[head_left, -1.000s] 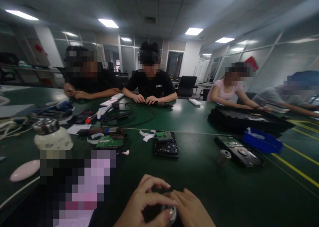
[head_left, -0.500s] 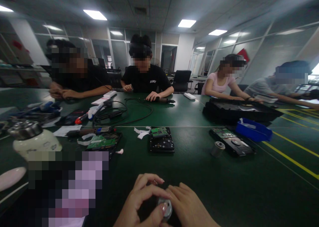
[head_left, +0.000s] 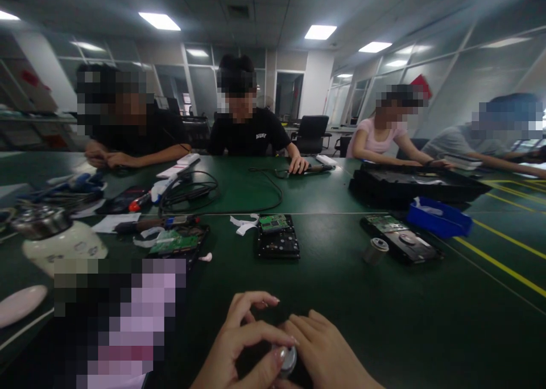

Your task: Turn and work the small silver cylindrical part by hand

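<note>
The left hand [head_left: 249,343] pinches a small round silver thing [head_left: 288,359] low over the green worktop [head_left: 341,298]. The right hand [head_left: 326,349] is right beside it (I cannot tell if its fingers grip).

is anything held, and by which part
A small metal piece, at its round end, between thumb and forefinger of the left hand; any grip by the right hand is hidden.

Left hand [head_left: 239,343] bare; nails [head_left: 282,354] glossy, a bright glint on the thumbnail. Right hand [head_left: 326,349] bare to the wrist; its nails hidden.
</note>
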{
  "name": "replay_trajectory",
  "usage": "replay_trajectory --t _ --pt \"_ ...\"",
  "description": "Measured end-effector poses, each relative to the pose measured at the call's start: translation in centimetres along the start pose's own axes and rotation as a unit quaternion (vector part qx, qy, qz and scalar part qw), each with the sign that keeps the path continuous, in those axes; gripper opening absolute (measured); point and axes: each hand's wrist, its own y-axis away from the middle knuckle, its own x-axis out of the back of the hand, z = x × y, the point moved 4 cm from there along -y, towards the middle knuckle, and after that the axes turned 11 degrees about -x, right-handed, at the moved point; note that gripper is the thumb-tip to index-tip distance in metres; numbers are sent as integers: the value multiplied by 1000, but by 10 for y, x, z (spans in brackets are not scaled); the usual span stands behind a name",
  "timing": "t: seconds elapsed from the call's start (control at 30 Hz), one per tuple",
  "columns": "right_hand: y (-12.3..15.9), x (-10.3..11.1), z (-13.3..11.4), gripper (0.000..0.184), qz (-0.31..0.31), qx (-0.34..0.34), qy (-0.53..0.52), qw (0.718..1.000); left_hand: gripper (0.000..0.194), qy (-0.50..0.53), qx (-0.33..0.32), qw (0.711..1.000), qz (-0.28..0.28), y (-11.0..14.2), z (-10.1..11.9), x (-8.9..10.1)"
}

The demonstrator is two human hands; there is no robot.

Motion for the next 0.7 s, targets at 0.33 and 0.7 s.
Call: replay_trajectory --t 0.33,0.7 --pt "-1 4 -4 25 -21 0 -2 1000 8 -73 -124 988 51 -6 12 4" --pt "-4 10 -3 31 -50 -31 -27 998 10 -306 117 943 57 -12 -18 21"
